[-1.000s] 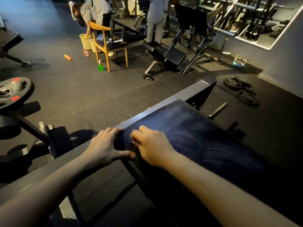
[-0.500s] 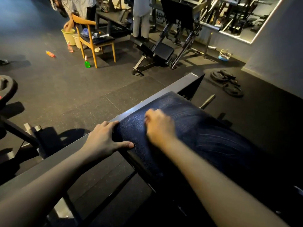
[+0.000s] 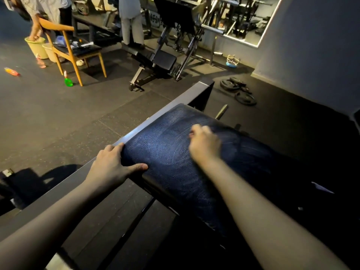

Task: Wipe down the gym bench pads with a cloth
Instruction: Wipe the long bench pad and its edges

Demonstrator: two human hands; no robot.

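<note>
A dark blue textured bench pad (image 3: 167, 151) slopes across the middle of the view, with pale wipe streaks on it. My left hand (image 3: 111, 166) grips the pad's near left corner, thumb along the near edge and fingers over the side by the steel rail (image 3: 165, 112). My right hand (image 3: 204, 147) rests on the upper middle of the pad, blurred, fingers curled down. The cloth is hidden under that hand.
A wooden chair (image 3: 68, 45) with a green spray bottle (image 3: 68, 81) at its leg stands on the floor at the far left, beside yellow buckets (image 3: 36, 47) and a bending person. An adjustable bench (image 3: 155, 63) and weight plates (image 3: 239, 90) lie beyond the pad.
My right hand has slid up and to the right along the pad, away from my left hand. The left hand has kept its hold on the corner.
</note>
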